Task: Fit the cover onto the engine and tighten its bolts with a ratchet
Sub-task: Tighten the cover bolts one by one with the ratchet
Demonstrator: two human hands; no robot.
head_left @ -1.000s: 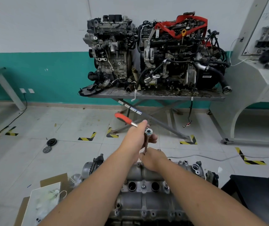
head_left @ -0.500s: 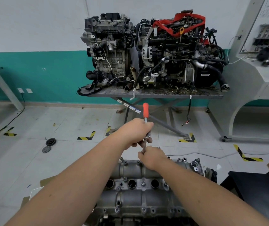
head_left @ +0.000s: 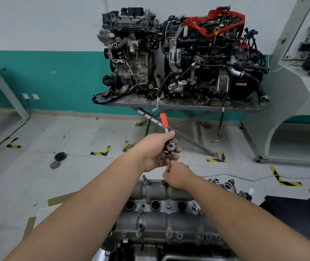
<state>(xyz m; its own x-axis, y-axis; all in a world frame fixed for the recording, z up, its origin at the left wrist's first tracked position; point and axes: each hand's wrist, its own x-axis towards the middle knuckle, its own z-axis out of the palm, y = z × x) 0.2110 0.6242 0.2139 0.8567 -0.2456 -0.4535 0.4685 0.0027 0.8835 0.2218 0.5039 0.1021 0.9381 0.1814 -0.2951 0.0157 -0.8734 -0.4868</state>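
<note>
Ratchet (head_left: 166, 132) handle swung round since a second ago — from pointing off to the left of the cover (head_left: 161, 213) to standing nearly straight up and away from it, orange end topmost. Reads as one stroke of tightening on a bolt at the cover's far edge, with more strokes likely to follow. Left hand (head_left: 158, 151) wrapped around the ratchet head, grip closed on the tool. Right hand (head_left: 176, 176) just below it, fingers pinched on the extension shaft (head_left: 168, 167), steadying it down toward the cover's far rim; the socket and bolt hidden behind that hand. Cover seated on the engine, directly under both forearms, several bolt heads showing along its near edge and middle row — whether those are already tight, cannot tell. Beyond the cover's far edge, open floor; nothing near the handle's sweep. To the right of the cover, a dark surface (head_left: 289, 213) close by; to its left, cardboard (head_left: 43, 213) lying low.
</note>
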